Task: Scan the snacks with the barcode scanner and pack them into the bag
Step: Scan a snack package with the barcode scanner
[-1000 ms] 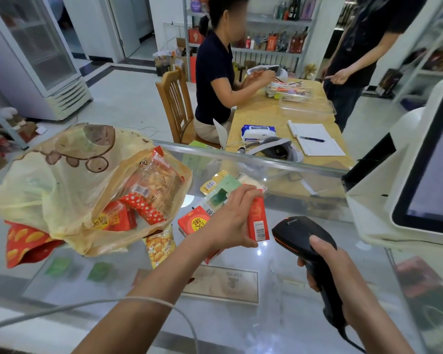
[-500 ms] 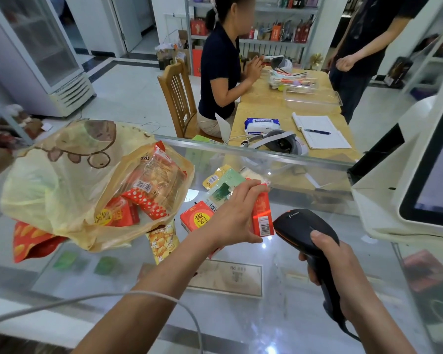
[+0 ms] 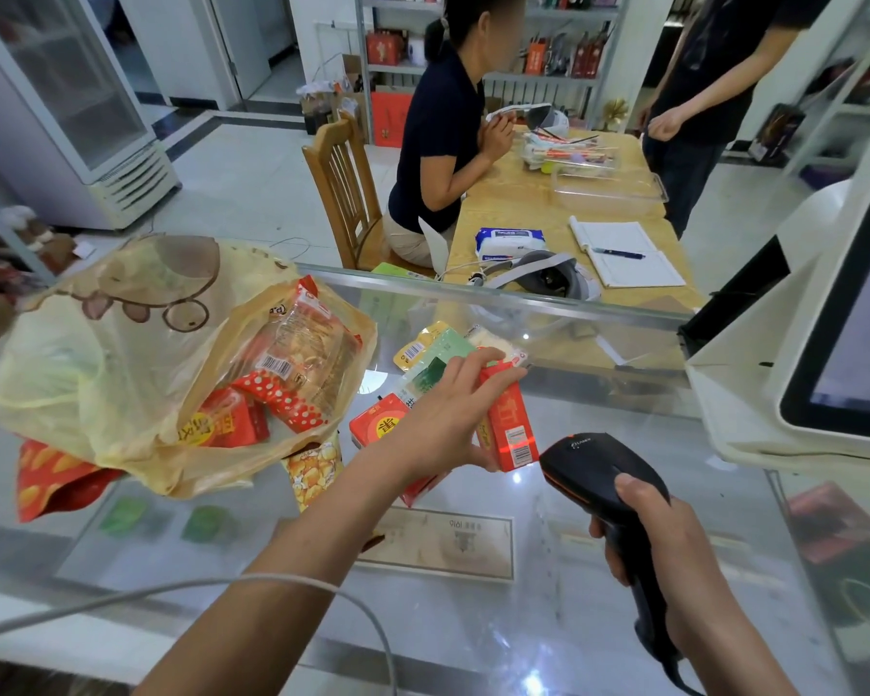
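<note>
While left hand (image 3: 443, 419) pinches boxy red carton (image 3: 512, 419) — right hand (image 3: 659, 540) clasps curved black scanner (image 3: 598, 464)

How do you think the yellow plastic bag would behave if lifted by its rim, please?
The yellow plastic bag looks thin and crumpled, so it would probably sag and flop. Its mouth gapes sideways with the biscuit pack at the opening, so contents might slide out.
</note>
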